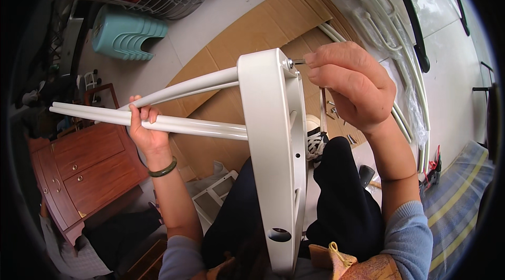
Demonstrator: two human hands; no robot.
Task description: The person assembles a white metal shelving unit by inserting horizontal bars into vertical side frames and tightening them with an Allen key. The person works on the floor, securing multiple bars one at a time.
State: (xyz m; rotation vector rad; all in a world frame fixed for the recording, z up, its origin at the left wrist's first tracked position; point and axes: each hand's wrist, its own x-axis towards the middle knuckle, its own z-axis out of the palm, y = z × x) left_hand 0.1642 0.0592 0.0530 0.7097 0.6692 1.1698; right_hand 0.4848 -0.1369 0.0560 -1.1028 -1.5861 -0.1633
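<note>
"Firstly, where is the frame?"

"The white frame (268,122) stands on end, slightly tilted, in front of the body and between the legs (342,196). White tubes (205,127) extend from its left side."

"State the left grip."

"The left hand (147,128) is curled around the lower tubes, with the thumb and fingertips wrapped over them."

"And the right?"

"The right hand (353,85) is nearly closed in a pinch. Its thumb and fingers hold a thin metal tool (299,62), aligned with the bolt (290,63) at the top of the frame. Whether the tip is fully seated cannot be told."

"List the surroundings."

"Cardboard (252,33) covers part of the floor. Small hardware (351,139) lies beyond the right knee. Teal stools (126,33) and a wooden cabinet (97,161) are at the left."
</note>
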